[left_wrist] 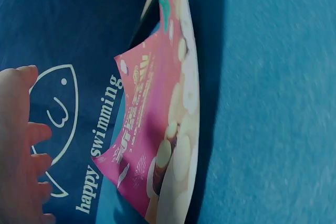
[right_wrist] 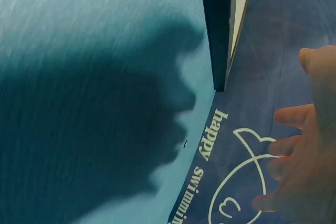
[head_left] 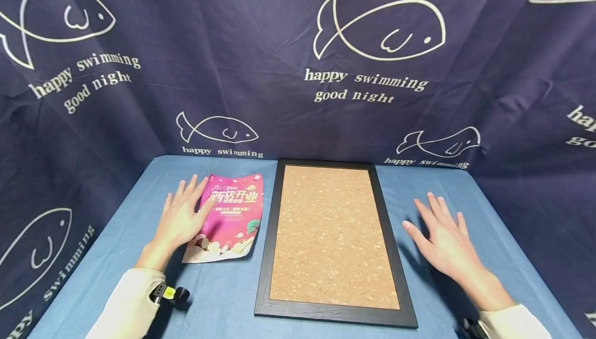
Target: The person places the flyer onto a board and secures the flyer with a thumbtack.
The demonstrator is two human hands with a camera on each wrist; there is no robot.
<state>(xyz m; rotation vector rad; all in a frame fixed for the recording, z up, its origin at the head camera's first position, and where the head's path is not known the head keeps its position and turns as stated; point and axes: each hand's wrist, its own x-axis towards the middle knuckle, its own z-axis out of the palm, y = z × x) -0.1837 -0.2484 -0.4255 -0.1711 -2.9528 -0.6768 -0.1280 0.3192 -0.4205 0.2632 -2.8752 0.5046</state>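
Note:
A pink printed poster (head_left: 233,225) lies on the left of the blue table, its edges curling up in the left wrist view. My left hand (head_left: 183,217) hovers with spread fingers over the poster's left side and grips nothing. At the middle of the table a cork board with a black frame (head_left: 336,235) lies flat. To the right of that board, my right hand (head_left: 444,243) is held above the table, fingers spread and holding nothing. The right wrist view shows its shadow on the cloth and the board's frame edge (right_wrist: 218,35).
The table has a blue cloth (head_left: 219,297) over it. Behind and at both sides hangs a dark blue curtain (head_left: 279,44) with white fish drawings and lettering. The board's far edge lies close to the back curtain.

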